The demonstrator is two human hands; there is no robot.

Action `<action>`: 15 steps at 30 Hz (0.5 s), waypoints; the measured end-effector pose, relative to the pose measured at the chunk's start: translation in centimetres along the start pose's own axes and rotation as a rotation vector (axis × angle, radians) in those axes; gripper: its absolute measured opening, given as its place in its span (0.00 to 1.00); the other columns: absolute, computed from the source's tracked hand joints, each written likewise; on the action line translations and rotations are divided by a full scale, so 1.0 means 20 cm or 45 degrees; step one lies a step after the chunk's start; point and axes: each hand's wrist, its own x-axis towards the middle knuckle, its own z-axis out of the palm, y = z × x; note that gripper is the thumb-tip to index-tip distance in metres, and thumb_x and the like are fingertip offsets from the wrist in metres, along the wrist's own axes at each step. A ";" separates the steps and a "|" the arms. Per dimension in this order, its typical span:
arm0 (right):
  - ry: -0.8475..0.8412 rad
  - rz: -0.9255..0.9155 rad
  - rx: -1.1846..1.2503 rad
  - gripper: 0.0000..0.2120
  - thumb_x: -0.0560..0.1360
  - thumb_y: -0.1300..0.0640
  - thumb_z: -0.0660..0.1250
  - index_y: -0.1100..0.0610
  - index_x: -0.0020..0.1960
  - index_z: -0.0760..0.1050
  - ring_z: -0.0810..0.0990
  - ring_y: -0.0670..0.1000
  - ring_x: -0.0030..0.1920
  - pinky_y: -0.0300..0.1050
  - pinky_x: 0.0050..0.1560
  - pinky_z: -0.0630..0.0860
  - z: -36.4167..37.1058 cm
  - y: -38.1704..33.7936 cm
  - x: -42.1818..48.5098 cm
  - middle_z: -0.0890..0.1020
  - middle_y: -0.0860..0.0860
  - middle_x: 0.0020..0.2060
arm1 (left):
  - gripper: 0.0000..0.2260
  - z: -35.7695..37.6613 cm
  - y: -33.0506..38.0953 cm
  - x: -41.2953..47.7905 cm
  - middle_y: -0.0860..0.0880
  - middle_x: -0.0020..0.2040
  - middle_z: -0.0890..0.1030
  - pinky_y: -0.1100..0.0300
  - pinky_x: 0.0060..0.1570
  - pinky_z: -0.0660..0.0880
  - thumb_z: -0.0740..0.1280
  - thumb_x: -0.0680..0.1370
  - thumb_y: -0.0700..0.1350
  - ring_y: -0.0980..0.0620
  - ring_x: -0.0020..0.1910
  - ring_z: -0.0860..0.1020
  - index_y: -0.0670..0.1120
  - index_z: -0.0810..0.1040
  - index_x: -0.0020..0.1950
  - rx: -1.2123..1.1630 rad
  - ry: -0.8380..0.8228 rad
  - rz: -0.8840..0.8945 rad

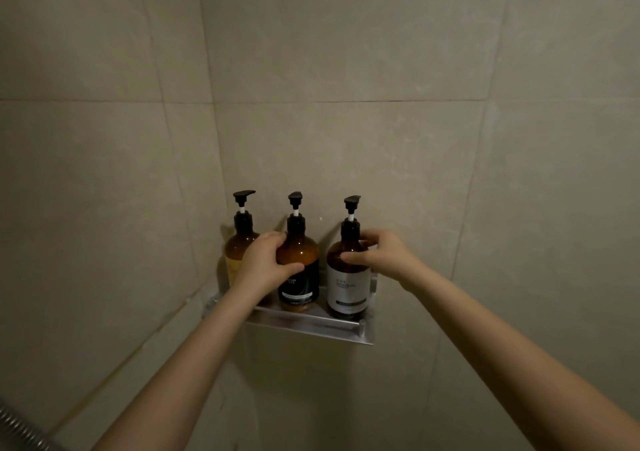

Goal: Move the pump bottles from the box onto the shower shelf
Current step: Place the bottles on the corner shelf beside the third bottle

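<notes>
Tiled wall (346, 52): beige, large-format tiles with grout lines, meeting in a corner at about 10 o'clock of centre; fills nearly the whole view.

Forearms: two, bare, entering from 7 o'clock and 5 o'clock and converging on the shelf.

Shower shelf (304, 324): brushed metal, with a low front rail, fixed to the wall at 6 o'clock of centre. Carries three pump bottles in a row, all upright.

Middle bottle (300, 253): amber body, black label, black pump head. Stands on the shelf between the other two.

Right bottle (348, 286): amber body, white label, black pump head. Stands at the 3 o'clock end of the shelf.

Left bottle (239, 244): amber body, pale yellowish label, black pump head. Stands at the 9 o'clock end, partly hidden behind the left hand.

Left hand (263, 265): wrapped around the middle bottle from its 9 o'clock side, thumb across the front, fingers curled over the shoulder; a closed hold.

Right hand (384, 253): on the right bottle from its 3 o'clock side, thumb on the front of the shoulder, fingers near the neck; a light pinching hold.

Shower hose (20, 428): ribbed metal, a short length at the 7 o'clock corner.
</notes>
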 end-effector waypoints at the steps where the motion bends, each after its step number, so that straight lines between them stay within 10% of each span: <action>1: 0.004 0.001 0.001 0.24 0.70 0.53 0.73 0.56 0.64 0.73 0.77 0.52 0.55 0.44 0.50 0.75 0.00 0.00 0.00 0.78 0.54 0.60 | 0.31 0.00 0.00 0.00 0.45 0.68 0.72 0.56 0.63 0.67 0.73 0.69 0.47 0.47 0.66 0.70 0.43 0.67 0.70 -0.020 -0.009 -0.010; 15: 0.078 -0.043 -0.028 0.21 0.69 0.53 0.73 0.57 0.61 0.76 0.74 0.41 0.39 0.35 0.36 0.73 0.01 0.02 -0.02 0.81 0.54 0.56 | 0.32 -0.01 -0.03 0.01 0.47 0.71 0.69 0.55 0.64 0.67 0.72 0.70 0.44 0.49 0.68 0.68 0.45 0.64 0.72 -0.145 -0.111 -0.017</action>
